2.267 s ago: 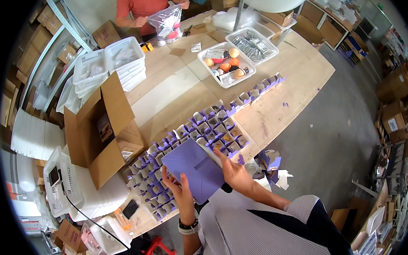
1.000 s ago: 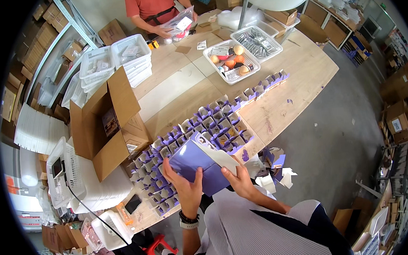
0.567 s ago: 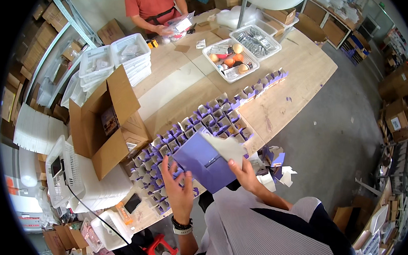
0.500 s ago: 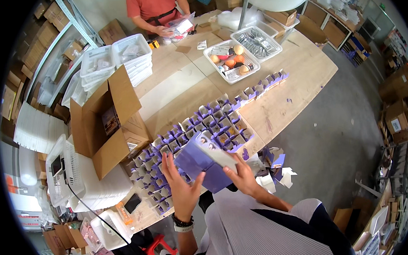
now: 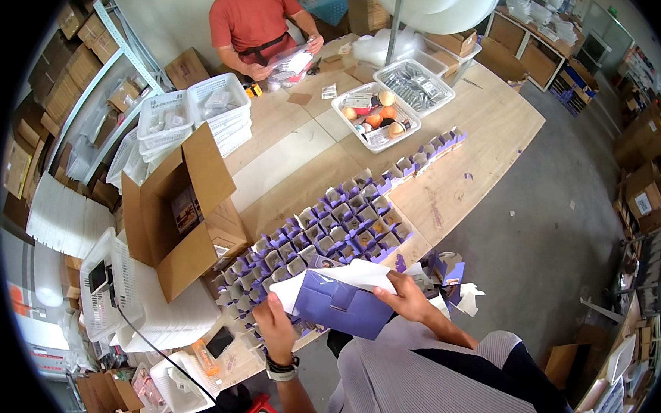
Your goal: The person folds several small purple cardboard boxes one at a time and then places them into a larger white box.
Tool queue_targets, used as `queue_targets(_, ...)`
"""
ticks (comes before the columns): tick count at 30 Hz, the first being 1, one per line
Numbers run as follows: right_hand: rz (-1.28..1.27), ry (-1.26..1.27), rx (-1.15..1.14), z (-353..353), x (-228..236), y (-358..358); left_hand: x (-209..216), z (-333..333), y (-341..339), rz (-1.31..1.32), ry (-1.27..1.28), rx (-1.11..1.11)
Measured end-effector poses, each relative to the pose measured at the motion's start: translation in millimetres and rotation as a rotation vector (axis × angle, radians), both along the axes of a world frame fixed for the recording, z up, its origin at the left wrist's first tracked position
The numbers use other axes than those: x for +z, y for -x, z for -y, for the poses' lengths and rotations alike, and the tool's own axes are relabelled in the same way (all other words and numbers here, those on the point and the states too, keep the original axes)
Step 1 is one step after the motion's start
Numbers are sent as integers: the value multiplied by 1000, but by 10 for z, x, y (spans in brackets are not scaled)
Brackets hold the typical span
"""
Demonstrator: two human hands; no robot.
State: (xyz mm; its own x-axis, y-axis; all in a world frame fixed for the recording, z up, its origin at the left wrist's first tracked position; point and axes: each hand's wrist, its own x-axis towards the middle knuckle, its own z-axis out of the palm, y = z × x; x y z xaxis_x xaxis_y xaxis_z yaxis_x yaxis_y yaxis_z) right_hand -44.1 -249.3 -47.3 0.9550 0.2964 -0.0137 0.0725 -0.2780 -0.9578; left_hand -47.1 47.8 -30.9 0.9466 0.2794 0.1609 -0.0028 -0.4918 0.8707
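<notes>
A purple cardboard box (image 5: 341,305) is in front of my body, tilted, with its white inner flaps (image 5: 360,273) spread out along the top. On its left side my left hand (image 5: 276,330) grips the box edge at a flap, thumb up. My right hand (image 5: 410,298) grips the right side, its fingers closed on the flap edge. The inside of the box is hidden from this view. Just beyond, rows of small open purple-and-grey boxes (image 5: 324,225) stand close together on the wooden table (image 5: 449,193).
A large open carton (image 5: 178,214) stands left of the rows, near stacked white baskets (image 5: 216,100). A tray of round orange and tan items (image 5: 376,140) sits beyond. Across the table a person (image 5: 254,23) handles a plastic bag. Torn packaging (image 5: 446,275) lies at right.
The box has turned and its top flaps have opened out, showing white insides. My left hand has gone from spread fingers to gripping the left flap. The co-worker's bag has shifted slightly.
</notes>
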Motion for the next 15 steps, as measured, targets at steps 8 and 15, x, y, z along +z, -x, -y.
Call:
queue_targets(8, -201, -254, -7, 55, -318, 42, -171, -183, -191, -361, 1127, -253)
queue_targets(15, -96, -197, -124, -99, -205, -45, 42, 199, -142, 21, 314, 78)
